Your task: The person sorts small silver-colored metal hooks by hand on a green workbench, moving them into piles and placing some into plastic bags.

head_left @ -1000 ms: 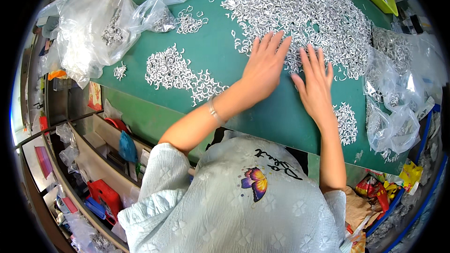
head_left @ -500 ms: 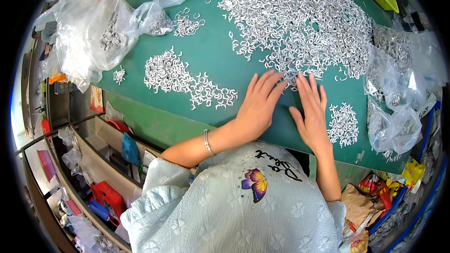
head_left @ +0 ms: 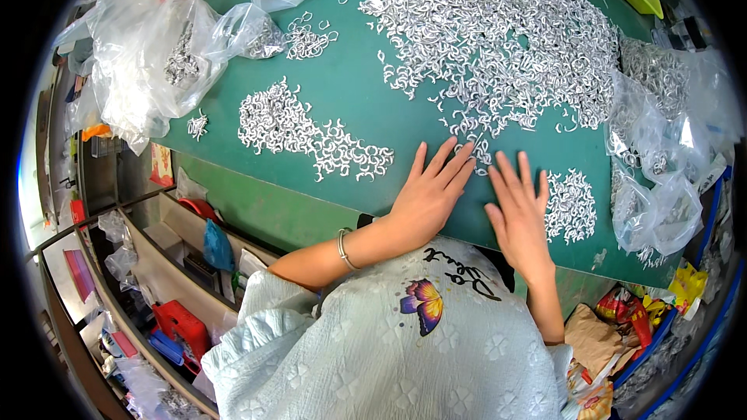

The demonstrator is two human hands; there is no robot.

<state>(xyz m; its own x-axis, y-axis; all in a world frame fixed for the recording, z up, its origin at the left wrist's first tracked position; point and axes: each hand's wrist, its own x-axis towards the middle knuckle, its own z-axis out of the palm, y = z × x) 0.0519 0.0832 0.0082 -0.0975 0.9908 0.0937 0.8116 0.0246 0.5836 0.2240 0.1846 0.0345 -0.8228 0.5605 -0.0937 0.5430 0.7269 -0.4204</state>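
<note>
Hands were drawn back toward the near edge of the green surface (head_left: pixel 350 109) over the last second: from the fringe of the big heap, both were pulled down onto bare mat. A few small silver hooks (head_left: pixel 478 148) were dragged along with them, so a small batch seemed to be raked out of the heap for sorting.

The left hand (head_left: pixel 426 196) was laid flat, its fingers (head_left: pixel 454 163) extended and only slightly spread, nothing pinched. The right hand (head_left: pixel 520 214) was pressed palm-down beside it, fingers close together, just left of a small pile (head_left: pixel 570 204).

Two hands were counted, and one bracelet (head_left: pixel 342 247). Hook heaps: one large (head_left: pixel 498 31), one medium (head_left: pixel 288 128), two small. Clear plastic bags (head_left: pixel 148 62) numbered at least five. Single hooks were too many to be counted.
</note>
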